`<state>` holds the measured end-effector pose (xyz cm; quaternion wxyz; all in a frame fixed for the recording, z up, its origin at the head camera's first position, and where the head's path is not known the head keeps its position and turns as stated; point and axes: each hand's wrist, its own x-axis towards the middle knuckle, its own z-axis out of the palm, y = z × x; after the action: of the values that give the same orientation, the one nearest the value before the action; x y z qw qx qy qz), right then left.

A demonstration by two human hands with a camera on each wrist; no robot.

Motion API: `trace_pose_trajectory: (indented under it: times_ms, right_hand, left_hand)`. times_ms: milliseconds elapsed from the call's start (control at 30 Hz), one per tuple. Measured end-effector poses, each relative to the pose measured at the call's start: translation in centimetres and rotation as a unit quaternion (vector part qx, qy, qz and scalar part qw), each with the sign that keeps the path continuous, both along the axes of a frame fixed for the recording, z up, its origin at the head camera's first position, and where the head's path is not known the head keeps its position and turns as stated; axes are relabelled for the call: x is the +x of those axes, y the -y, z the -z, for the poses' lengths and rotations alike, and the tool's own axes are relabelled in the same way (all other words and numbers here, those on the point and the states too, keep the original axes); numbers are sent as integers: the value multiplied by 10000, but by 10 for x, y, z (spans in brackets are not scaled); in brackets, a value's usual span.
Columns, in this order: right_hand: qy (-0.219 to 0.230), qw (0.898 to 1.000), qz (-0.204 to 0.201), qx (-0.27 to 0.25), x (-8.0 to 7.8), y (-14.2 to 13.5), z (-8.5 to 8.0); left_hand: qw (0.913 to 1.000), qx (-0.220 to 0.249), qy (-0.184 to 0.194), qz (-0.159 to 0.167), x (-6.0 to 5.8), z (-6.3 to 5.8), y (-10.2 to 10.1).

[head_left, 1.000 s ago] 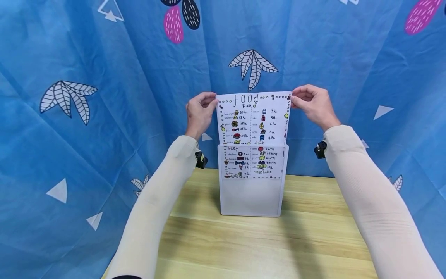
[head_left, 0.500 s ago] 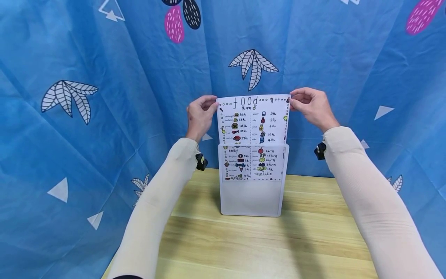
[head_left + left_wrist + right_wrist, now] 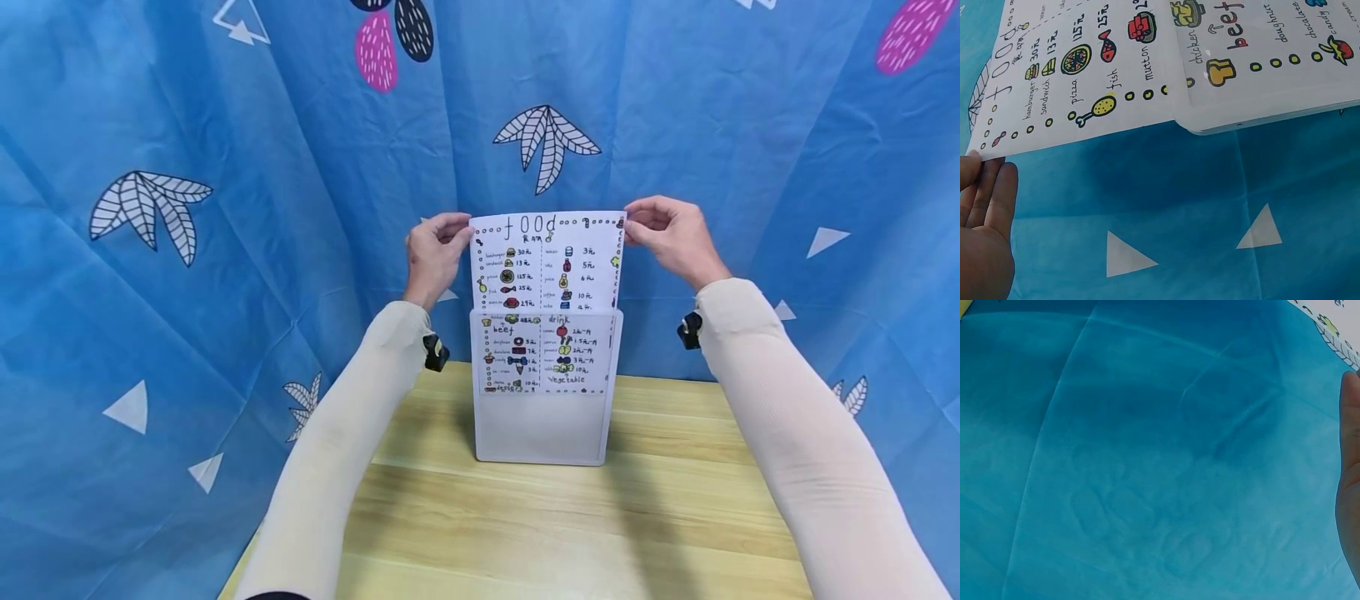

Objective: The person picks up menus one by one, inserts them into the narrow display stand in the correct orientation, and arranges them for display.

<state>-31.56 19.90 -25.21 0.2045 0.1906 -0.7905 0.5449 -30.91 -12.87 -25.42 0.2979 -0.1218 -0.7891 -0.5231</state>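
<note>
A white paper menu (image 3: 540,267) headed "food", with small coloured drawings and prices, stands upright in the head view. Its lower part sits inside a clear-fronted white display stand (image 3: 538,429), showing through the front; the upper part sticks out above the rim. My left hand (image 3: 435,257) pinches the menu's top left corner between thumb and fingers. At the top right corner my right hand (image 3: 677,237) pinches the sheet the same way. The left wrist view shows the left hand (image 3: 988,219) at the corner; only a strip of the right hand (image 3: 1350,475) shows in the right wrist view.
The stand rests on a light wood-grain table (image 3: 570,533), near its back edge. A blue patterned curtain (image 3: 675,108) hangs close behind and along both sides. Black wrist cameras (image 3: 435,353) sit on both cream sleeves (image 3: 352,442).
Both hands have moved down a little with the menu. More of the sheet is now inside the stand and less shows above the rim; the stand has stayed in place.
</note>
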Motion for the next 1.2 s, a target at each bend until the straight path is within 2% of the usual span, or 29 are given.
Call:
trace_pose_trajectory:
  times_ms: [267, 667, 1200]
  right_hand:
    - [44, 10000, -74, 15, 0, 0, 4]
    - [203, 9979, 280, 539, 2, 0, 6]
    - [285, 9969, 302, 671, 4, 0, 12]
  left_hand:
    - [10000, -19, 70, 42, 0, 4, 1]
    - [9999, 55, 69, 139, 0, 11, 2]
    - [9998, 105, 63, 178, 3, 19, 4]
